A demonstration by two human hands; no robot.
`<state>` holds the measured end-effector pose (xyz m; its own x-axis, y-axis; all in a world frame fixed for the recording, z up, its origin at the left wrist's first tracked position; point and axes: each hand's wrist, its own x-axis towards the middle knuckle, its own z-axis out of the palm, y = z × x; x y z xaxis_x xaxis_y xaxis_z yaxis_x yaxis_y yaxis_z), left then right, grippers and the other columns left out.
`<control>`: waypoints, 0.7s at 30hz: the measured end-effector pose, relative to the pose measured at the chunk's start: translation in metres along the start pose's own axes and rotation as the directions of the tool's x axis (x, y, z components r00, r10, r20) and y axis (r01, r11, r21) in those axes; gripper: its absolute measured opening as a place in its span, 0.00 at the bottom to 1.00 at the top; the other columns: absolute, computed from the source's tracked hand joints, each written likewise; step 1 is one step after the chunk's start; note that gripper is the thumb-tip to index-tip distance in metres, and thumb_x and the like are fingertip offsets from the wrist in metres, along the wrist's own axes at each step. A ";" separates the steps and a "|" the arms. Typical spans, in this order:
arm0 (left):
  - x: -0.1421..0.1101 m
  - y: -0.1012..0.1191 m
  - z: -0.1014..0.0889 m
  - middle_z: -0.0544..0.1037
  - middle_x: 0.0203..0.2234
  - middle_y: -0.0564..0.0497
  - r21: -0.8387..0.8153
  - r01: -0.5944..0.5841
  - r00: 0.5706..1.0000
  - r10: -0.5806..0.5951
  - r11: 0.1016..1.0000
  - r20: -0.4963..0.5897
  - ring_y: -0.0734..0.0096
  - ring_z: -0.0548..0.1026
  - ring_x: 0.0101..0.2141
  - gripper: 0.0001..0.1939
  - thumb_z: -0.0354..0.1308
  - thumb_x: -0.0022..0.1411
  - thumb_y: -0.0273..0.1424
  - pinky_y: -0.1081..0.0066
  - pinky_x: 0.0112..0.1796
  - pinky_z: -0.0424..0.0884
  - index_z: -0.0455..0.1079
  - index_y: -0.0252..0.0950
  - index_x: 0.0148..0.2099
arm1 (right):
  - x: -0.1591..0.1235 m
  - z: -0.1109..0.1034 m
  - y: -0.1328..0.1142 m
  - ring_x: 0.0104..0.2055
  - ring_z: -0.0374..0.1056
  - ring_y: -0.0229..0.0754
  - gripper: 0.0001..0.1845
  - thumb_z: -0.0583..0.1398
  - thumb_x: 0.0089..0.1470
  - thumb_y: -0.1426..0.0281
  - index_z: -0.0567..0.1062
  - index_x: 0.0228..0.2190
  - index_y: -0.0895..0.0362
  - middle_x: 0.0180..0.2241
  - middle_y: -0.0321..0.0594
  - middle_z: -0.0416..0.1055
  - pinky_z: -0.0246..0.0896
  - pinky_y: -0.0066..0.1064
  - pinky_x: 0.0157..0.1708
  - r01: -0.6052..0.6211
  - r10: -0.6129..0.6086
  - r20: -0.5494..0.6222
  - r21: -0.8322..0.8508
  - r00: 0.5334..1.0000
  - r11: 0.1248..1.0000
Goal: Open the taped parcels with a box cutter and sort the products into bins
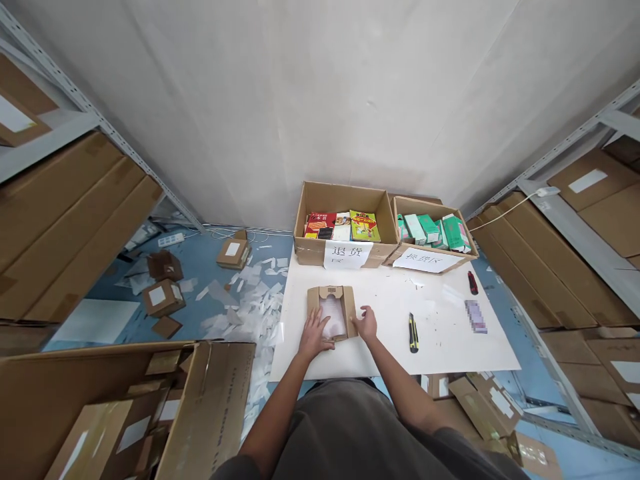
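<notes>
A small cardboard box (313,298) lies with its top flaps spread apart on the white table, and white paper or wrapping (334,316) shows inside it. My left hand (315,333) rests over the box's left side with the fingers spread, the thumb reaching across the white contents. At the right edge of the box is my right hand (367,325). Its thumb touches or nearly touches the right flap, and the index finger is held apart from it. A black and yellow utility knife (413,333) lies to the right of that hand.
Along the table's back stand a carton (385,255) of books and a carton (470,253) of green-and-white boxes, both with paper signs. A red cutter (473,283) and purple notes (475,316) lie at right. Shelves flank both sides; paper scraps (255,307) litter the floor.
</notes>
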<state>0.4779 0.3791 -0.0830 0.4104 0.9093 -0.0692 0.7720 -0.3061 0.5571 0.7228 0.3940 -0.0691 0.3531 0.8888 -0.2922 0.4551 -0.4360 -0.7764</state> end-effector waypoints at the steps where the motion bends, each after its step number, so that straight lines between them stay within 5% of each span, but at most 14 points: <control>1: 0.002 0.000 0.003 0.49 0.75 0.38 -0.013 -0.008 1.000 0.008 1.000 -0.008 0.35 0.45 0.73 0.54 0.80 0.38 0.46 0.40 0.67 0.53 0.65 0.41 0.67 | 0.004 0.000 -0.007 0.46 0.69 0.48 0.13 0.64 0.50 0.69 0.75 0.41 0.53 0.39 0.41 0.74 0.65 0.34 0.46 0.131 -0.133 -0.008 -0.138 0.991 0.982; 4: 0.005 0.002 0.011 0.51 0.74 0.38 -0.042 -0.014 0.999 0.013 0.999 -0.031 0.35 0.45 0.73 0.51 0.81 0.38 0.41 0.38 0.67 0.52 0.68 0.40 0.64 | 0.014 0.010 -0.031 0.51 0.68 0.48 0.12 0.57 0.56 0.76 0.78 0.39 0.54 0.46 0.45 0.75 0.63 0.35 0.53 0.471 -0.402 0.255 -0.343 0.879 0.812; 6: 0.003 0.000 0.012 0.56 0.72 0.38 -0.070 -0.025 0.999 0.021 0.997 -0.049 0.35 0.45 0.73 0.44 0.81 0.38 0.39 0.37 0.67 0.51 0.72 0.39 0.58 | 0.020 0.022 -0.045 0.56 0.67 0.48 0.18 0.55 0.56 0.80 0.80 0.42 0.56 0.51 0.46 0.75 0.60 0.36 0.58 0.592 -0.441 0.422 -0.355 0.792 0.723; 8: -0.002 -0.005 0.012 0.62 0.70 0.41 -0.106 -0.065 0.997 0.060 0.992 -0.051 0.36 0.44 0.73 0.31 0.81 0.40 0.38 0.37 0.67 0.51 0.77 0.38 0.47 | 0.025 0.032 -0.056 0.64 0.62 0.50 0.26 0.54 0.54 0.83 0.78 0.52 0.58 0.59 0.48 0.72 0.55 0.38 0.64 0.633 -0.454 0.468 -0.366 0.759 0.682; 11: -0.012 -0.014 0.008 0.65 0.68 0.44 -0.157 -0.121 0.992 0.117 0.980 -0.037 0.39 0.43 0.73 0.15 0.79 0.45 0.34 0.40 0.68 0.54 0.78 0.38 0.34 | 0.038 0.039 -0.069 0.73 0.48 0.49 0.39 0.53 0.53 0.84 0.66 0.66 0.58 0.70 0.47 0.57 0.47 0.43 0.70 0.642 -0.487 0.429 -0.388 0.761 0.661; 15: -0.020 -0.013 0.003 0.63 0.69 0.46 -0.164 -0.122 0.992 0.120 0.979 -0.024 0.44 0.44 0.73 0.08 0.75 0.51 0.28 0.43 0.67 0.56 0.79 0.38 0.34 | 0.063 0.041 -0.086 0.77 0.35 0.49 0.48 0.57 0.51 0.83 0.55 0.71 0.52 0.75 0.44 0.43 0.44 0.47 0.70 0.651 -0.382 0.552 -0.452 0.741 0.610; 18: -0.022 -0.004 0.000 0.65 0.68 0.46 -0.120 -0.131 0.991 0.128 0.984 -0.034 0.46 0.46 0.73 0.06 0.72 0.55 0.28 0.41 0.67 0.55 0.79 0.39 0.36 | 0.075 0.047 -0.098 0.76 0.40 0.52 0.48 0.57 0.52 0.82 0.55 0.71 0.52 0.74 0.47 0.45 0.46 0.51 0.69 0.576 -0.255 0.559 -0.528 0.789 0.624; 21: -0.026 0.003 -0.003 0.66 0.68 0.48 -0.072 -0.113 0.988 0.105 0.991 -0.109 0.47 0.47 0.73 0.04 0.70 0.57 0.28 0.40 0.68 0.52 0.78 0.39 0.35 | 0.070 0.055 -0.098 0.73 0.46 0.50 0.41 0.54 0.57 0.79 0.57 0.70 0.53 0.71 0.47 0.53 0.48 0.44 0.69 0.532 -0.369 0.392 -0.502 0.843 0.682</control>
<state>0.4686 0.3554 -0.0769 0.4339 0.8974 0.0803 0.6834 -0.3858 0.6197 0.6577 0.5062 -0.0443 -0.1910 0.9651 -0.1792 0.9086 0.1048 -0.4042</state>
